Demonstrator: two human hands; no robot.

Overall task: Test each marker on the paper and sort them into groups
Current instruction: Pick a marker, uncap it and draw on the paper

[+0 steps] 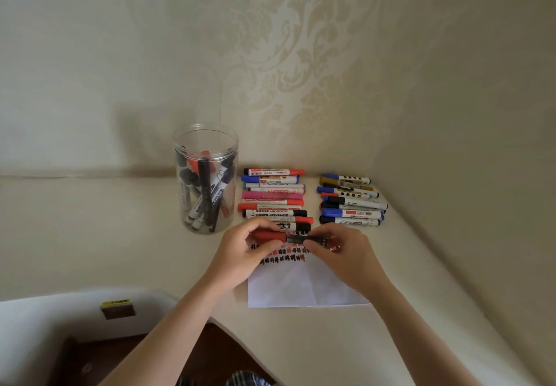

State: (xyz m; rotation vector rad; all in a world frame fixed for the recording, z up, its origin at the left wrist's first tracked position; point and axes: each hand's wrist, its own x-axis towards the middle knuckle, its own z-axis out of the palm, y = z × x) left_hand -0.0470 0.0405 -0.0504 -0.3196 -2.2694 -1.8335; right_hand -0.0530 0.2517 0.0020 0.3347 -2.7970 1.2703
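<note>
Your red marker lies level over the paper's scribbled top edge | your left hand curls round its red end, your right hand pinches the dark end (cap or barrel, can't tell) | behind: two sorted marker rows | jar of markers at left

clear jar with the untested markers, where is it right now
In the head view the clear jar stands upright at the back of the table, left of the nearer marker row and beyond the left hand.
</note>
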